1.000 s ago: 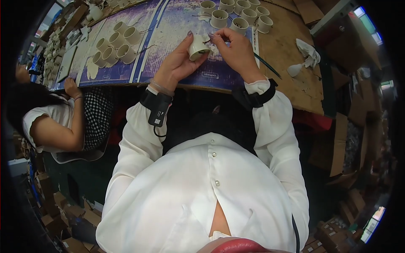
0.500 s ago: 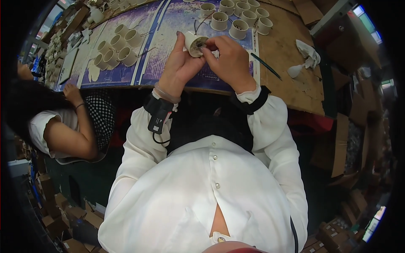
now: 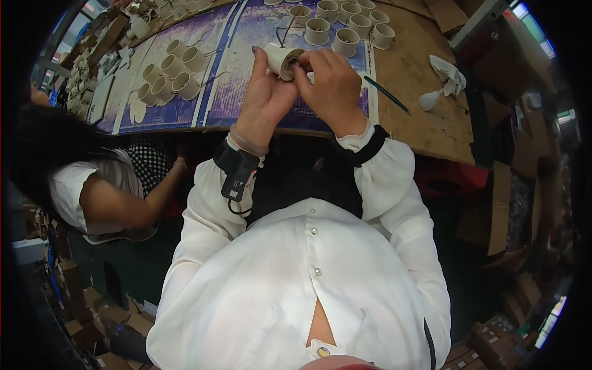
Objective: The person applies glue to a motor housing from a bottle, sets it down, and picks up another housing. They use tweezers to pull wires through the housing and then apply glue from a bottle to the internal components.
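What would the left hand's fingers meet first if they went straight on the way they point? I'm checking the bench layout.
Likely the cluster of white cylindrical parts standing on the purple mat, past the white part the left hand holds; depth is unclear.

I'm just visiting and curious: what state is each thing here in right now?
White socket: held tilted above the bench, open end toward the right hand.
Left hand: closed around the socket.
Right hand: fingertips at the socket's open end.
Sockets at the far edge: standing, openings up.
Sockets on the left: clustered, lying tilted.
Thin tool: lying flat, unused.
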Motion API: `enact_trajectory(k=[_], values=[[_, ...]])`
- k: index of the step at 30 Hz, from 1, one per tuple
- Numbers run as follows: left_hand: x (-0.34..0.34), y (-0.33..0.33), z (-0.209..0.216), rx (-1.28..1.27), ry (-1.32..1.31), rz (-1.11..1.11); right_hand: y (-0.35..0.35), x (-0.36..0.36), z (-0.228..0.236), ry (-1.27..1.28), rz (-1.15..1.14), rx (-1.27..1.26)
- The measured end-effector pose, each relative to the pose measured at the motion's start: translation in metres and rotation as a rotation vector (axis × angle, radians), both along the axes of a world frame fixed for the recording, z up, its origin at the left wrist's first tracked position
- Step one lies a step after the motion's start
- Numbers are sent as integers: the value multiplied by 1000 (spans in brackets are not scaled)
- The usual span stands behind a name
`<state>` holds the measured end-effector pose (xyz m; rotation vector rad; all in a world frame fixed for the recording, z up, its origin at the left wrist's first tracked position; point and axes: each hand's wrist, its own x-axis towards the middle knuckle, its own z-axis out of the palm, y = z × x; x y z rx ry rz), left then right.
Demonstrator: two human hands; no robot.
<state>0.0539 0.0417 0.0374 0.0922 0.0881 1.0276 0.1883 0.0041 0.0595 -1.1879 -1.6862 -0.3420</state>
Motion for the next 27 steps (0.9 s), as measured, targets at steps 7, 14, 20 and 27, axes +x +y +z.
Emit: enact_trajectory(k=[7, 14, 20, 27], values=[[-1, 3, -8, 5, -111, -42, 0, 1, 0, -45, -29, 25], [3, -9, 4, -4, 243, 12, -1, 2, 0, -96, -77, 14], [-1, -16, 14, 81, 365, -41, -2, 5, 1, -37, -23, -37], [1, -17, 14, 140, 409, -15, -5, 3, 2, 18, 35, -96]])
